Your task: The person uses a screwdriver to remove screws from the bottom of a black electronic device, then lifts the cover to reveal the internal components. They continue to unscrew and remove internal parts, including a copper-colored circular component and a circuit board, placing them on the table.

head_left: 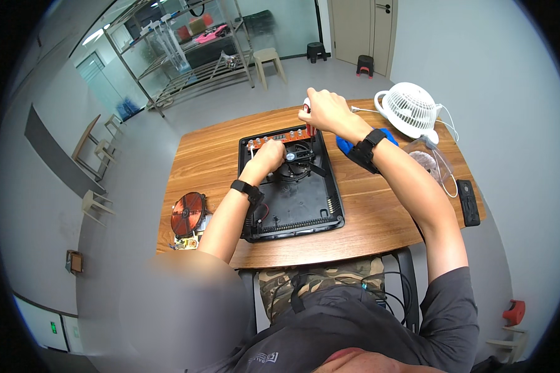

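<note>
On the table lies an open black plastic appliance housing [289,205]. A narrow orange circuit board [271,138] with several round parts runs along its far edge. In my right hand [331,112] is an upright screwdriver [312,130] with a red and white handle, its lower end at the right end of the board. The tip is too small to make out. My left hand [269,156] is closed, fingers curled down just below the board; what they grip is hidden. Beside it, inside the housing, sits a round black cooling fan [292,158].
At the table's left is a copper coil [188,214] over a small circuit board [185,243]. To the right are a blue object [345,146], a white fan with a grille [410,107], a clear plastic container [424,159] with a white cord, and a black elongated case [468,203].
</note>
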`<state>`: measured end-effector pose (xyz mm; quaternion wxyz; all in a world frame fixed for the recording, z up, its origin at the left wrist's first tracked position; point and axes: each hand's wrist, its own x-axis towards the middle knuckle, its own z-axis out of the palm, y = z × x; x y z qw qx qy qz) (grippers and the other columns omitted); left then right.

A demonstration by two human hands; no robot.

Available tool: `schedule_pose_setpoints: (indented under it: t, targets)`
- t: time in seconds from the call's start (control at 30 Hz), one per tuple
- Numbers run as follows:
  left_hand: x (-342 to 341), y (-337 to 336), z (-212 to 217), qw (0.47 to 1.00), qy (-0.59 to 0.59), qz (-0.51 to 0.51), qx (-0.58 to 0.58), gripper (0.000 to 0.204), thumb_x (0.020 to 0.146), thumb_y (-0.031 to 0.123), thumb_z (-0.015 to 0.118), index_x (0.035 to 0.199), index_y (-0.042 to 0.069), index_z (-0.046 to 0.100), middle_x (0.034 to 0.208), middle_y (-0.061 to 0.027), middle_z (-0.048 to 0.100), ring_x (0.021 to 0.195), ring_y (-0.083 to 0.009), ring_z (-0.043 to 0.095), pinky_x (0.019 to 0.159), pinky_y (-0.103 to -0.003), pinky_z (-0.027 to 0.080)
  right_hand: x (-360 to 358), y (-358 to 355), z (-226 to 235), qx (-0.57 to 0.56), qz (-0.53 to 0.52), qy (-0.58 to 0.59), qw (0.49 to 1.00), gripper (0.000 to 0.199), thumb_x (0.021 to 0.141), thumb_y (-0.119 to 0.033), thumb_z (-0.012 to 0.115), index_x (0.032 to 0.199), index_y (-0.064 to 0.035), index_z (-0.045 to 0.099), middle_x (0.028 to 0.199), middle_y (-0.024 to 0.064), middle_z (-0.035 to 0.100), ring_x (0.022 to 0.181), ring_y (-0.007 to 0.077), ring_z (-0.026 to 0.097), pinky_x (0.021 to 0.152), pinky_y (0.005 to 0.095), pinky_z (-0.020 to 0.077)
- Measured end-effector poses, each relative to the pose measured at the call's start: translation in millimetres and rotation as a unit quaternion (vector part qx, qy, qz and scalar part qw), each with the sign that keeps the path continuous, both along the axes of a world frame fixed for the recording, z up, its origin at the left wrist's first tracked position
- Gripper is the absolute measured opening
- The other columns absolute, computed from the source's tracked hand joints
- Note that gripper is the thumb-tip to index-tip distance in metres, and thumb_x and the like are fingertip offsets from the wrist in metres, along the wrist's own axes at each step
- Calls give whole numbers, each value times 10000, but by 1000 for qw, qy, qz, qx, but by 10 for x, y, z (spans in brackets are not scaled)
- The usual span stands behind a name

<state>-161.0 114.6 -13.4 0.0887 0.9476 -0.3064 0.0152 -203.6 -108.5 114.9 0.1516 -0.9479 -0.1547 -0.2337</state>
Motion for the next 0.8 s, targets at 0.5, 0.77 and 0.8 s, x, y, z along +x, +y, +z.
schedule_pose_setpoints:
  t: [0.5, 0.77, 0.8]
  targets:
    - [6, 16, 5, 1000, -6, -18, -1, 147, 709, 7, 694, 833, 29, 770, 833, -191, 726, 831, -345, 717, 778, -418, 577, -4, 13, 15, 0, 0, -1, 1000, 367, 826, -318, 652, 928, 34, 622, 825, 233, 696, 794, 407, 704, 721, 480, 583]
    - [-9, 0, 23, 1000, -9, -9, 11, 162, 710, 12, 701, 851, 37, 776, 845, -190, 729, 840, -343, 718, 789, -417, 579, 3, -4, -1, -4, -7, 6, 1000, 361, 820, -309, 653, 934, 32, 622, 832, 230, 698, 801, 403, 705, 721, 477, 582]
    - [-8, 10, 20, 1000, -8, -11, 10, 164, 708, 10, 701, 852, 36, 775, 843, -189, 729, 838, -344, 718, 788, -418, 578, 5, -4, 3, -7, -7, 7, 1000, 361, 819, -307, 652, 937, 32, 622, 834, 230, 699, 803, 402, 705, 721, 477, 582]
